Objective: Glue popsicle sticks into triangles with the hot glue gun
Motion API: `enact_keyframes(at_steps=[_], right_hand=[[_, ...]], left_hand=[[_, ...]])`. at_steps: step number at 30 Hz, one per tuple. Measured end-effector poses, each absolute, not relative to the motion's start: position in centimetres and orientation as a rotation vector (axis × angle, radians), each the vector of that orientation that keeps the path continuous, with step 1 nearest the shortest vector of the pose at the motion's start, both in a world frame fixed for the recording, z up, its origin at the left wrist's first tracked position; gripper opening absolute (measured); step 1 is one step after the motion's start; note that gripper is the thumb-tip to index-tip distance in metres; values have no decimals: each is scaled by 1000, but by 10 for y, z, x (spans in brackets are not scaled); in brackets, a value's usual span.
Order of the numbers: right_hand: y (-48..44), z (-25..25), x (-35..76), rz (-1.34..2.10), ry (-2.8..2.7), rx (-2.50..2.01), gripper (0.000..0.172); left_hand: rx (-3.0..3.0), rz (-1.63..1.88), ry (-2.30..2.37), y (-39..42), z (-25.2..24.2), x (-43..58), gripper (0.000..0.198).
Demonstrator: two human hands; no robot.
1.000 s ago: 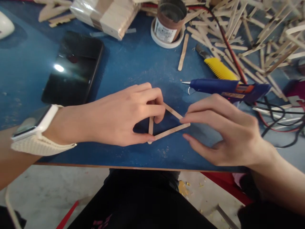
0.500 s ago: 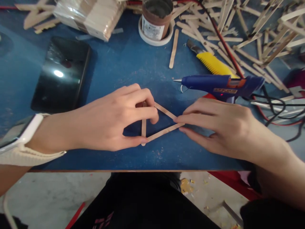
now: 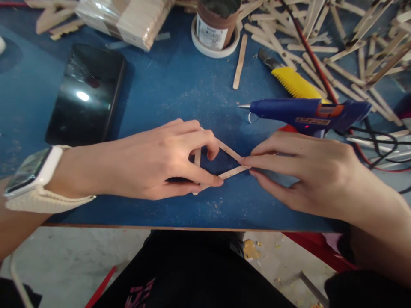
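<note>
Three wooden popsicle sticks form a triangle (image 3: 233, 172) lying on the blue table. My left hand (image 3: 163, 160) arches over its left side, thumb at the lower left corner and index fingertip on the lower stick. The other fingers curl over the upper left corner, which they partly hide. At the right corner, where two sticks meet, my right hand (image 3: 308, 173) pinches the joint between its fingertips and thumb. Just beyond that hand lies a blue glue gun (image 3: 289, 110), its nozzle pointing left and a small red light lit.
A yellow utility knife (image 3: 297, 83) and a loose popsicle stick (image 3: 240, 62) lie behind the glue gun. Farther back are a brown pot (image 3: 218, 21), a wrapped stick bundle (image 3: 125, 19) and a heap of sticks (image 3: 346, 47). At left rests a black phone (image 3: 85, 94); cables (image 3: 379, 141) tangle at right.
My left index finger has straightened and come down onto the lower stick. My right hand keeps its pinch at the right corner. The whole view has shifted slightly.
</note>
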State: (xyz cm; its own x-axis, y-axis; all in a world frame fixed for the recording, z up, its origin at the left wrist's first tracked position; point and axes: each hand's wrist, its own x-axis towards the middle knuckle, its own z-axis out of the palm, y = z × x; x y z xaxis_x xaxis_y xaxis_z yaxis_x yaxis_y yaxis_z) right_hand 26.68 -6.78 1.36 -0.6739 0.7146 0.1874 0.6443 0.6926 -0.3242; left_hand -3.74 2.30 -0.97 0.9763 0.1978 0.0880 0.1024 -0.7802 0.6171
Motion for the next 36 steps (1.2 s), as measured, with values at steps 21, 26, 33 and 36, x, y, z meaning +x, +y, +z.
enact_keyframes(at_steps=[21, 26, 33, 36], right_hand=[[-68, 14, 267, 296, -2615, -1078, 15], [-68, 13, 268, 255, -2629, -1056, 13], [-68, 12, 269, 257, -2629, -1032, 13], [-68, 13, 269, 282, -2612, -1078, 16]], left_hand=[[2473, 147, 223, 23, -15, -40, 35], [2480, 154, 206, 24, -15, -41, 35], [2453, 196, 219, 24, -14, -39, 32], [2467, 185, 215, 23, -13, -40, 33]])
